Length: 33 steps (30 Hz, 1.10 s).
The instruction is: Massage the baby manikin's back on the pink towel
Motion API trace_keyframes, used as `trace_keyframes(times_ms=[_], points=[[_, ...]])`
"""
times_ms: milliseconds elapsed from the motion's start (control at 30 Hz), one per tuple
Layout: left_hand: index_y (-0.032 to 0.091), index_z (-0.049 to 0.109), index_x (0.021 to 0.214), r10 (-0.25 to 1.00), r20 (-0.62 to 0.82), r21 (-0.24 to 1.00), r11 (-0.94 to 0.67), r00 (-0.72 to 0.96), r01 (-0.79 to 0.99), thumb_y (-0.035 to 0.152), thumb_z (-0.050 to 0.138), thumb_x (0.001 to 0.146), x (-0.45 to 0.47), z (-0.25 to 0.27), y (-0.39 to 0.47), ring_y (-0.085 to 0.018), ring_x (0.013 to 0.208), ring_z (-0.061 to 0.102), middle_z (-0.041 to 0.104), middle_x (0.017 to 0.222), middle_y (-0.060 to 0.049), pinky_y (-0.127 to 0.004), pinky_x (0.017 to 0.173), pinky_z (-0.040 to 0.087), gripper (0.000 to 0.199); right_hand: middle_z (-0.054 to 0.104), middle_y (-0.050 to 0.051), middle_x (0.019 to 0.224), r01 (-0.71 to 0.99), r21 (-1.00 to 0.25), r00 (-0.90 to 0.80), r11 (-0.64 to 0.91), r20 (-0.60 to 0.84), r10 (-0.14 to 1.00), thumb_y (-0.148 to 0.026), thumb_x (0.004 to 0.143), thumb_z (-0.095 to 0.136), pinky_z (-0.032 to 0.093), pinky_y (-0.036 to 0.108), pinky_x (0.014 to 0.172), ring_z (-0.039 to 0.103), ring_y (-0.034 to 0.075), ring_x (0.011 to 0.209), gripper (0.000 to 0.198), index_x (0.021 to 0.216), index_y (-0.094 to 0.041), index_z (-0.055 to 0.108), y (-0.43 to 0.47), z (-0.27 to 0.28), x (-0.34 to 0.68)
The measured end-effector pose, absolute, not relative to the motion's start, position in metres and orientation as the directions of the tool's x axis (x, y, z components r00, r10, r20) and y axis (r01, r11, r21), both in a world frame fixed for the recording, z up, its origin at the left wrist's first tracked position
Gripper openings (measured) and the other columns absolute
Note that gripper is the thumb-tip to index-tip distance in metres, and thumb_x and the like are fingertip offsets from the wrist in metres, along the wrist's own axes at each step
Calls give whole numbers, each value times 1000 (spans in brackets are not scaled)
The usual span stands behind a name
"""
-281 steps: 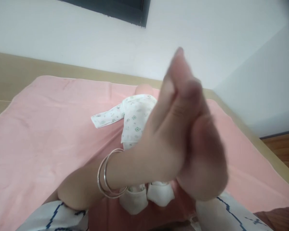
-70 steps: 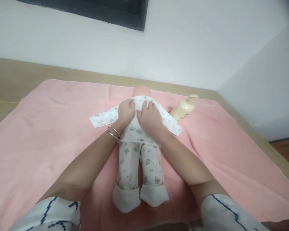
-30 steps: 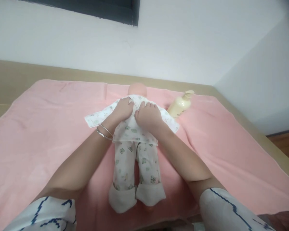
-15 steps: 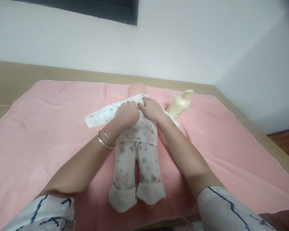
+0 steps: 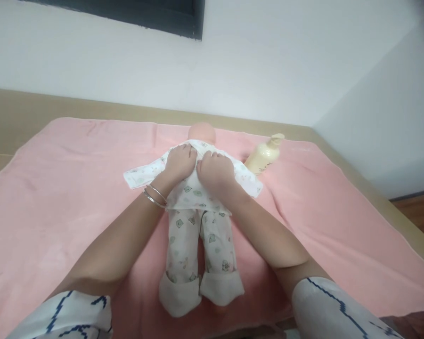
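A baby doll (image 5: 202, 132) lies with its head away from me, in a white printed shirt (image 5: 198, 197) and matching trousers (image 5: 217, 240) with the leg ends turned up. My left hand (image 5: 180, 165), two bangles at its wrist, is closed with the fingers curled on the upper middle of the shirt. Close beside it, my right hand (image 5: 217, 174) is curled as well, on the cloth a little right of the middle. Both sleeves of the shirt spread out sideways. The fingertips and the fold they pinch are mostly hidden.
A pale yellow pump bottle (image 5: 265, 156) leans beside the right sleeve. Under everything lies a pink blanket (image 5: 74, 212) over a wooden surface (image 5: 28, 106). Behind rises a white wall (image 5: 261, 61) with a dark frame (image 5: 155, 14) at the top.
My right hand has moved down and toward me, from fingers stretched at the collar to a curled grip. My left hand has shifted slightly left. The right sleeve shows more.
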<state>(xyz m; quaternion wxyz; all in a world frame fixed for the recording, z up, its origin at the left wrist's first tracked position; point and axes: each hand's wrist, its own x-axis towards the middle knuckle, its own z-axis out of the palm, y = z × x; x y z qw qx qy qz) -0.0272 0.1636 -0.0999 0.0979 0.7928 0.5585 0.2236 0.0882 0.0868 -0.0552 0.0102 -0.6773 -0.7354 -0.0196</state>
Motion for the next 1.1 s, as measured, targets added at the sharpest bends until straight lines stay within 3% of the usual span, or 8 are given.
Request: trace_keyframes(times_ms=[133, 300, 467, 567, 867, 1100], points=[[17, 67, 98, 930, 268, 413, -348, 253, 842, 25, 30, 101, -26, -103, 162, -29, 105, 67, 73, 111, -16, -42, 97, 49, 38, 68, 25, 120, 996, -22, -80, 82, 82, 993, -28, 105, 30, 52, 44, 93, 67, 36, 113, 44, 124, -4, 61, 93, -57, 93], [14, 68, 107, 937, 270, 409, -319, 221, 855, 26, 32, 101, -25, -105, 162, -31, 110, 66, 73, 117, -17, -43, 100, 48, 38, 70, 20, 121, 984, -153, -86, 93, 50, 995, -35, 104, 33, 52, 42, 95, 64, 35, 117, 42, 121, -11, 63, 109, -60, 110], [12, 67, 114, 936, 272, 409, -324, 225, 853, 26, 32, 102, -24, -105, 161, -32, 114, 65, 72, 121, -18, -45, 104, 47, 40, 53, 24, 152, 968, -224, -85, 113, 133, 988, -35, 104, 30, 34, 49, 120, 48, 35, 142, 55, 144, -3, 49, 128, -82, 117], [12, 68, 114, 939, 267, 429, -318, 218, 845, 26, 33, 102, -24, -105, 160, -32, 115, 65, 72, 122, -18, -45, 105, 47, 39, 48, 24, 156, 962, -251, -77, 110, 139, 987, -35, 104, 29, 27, 52, 125, 40, 35, 149, 59, 150, -1, 43, 133, -91, 117], [13, 67, 116, 943, 247, 439, -312, 221, 843, 28, 33, 102, -25, -107, 161, -33, 116, 64, 71, 123, -17, -48, 107, 46, 40, 59, 24, 143, 955, -255, -120, 151, 135, 984, -40, 103, 30, 43, 50, 111, 56, 38, 131, 53, 136, -6, 55, 129, -82, 122], [13, 67, 121, 939, 251, 439, -325, 233, 837, 28, 32, 103, -26, -106, 159, -31, 125, 62, 70, 129, -15, -46, 114, 43, 42, 52, 21, 154, 929, -355, -86, 101, 58, 995, -48, 101, 34, 39, 52, 117, 50, 38, 141, 62, 148, -9, 47, 129, -76, 129]])
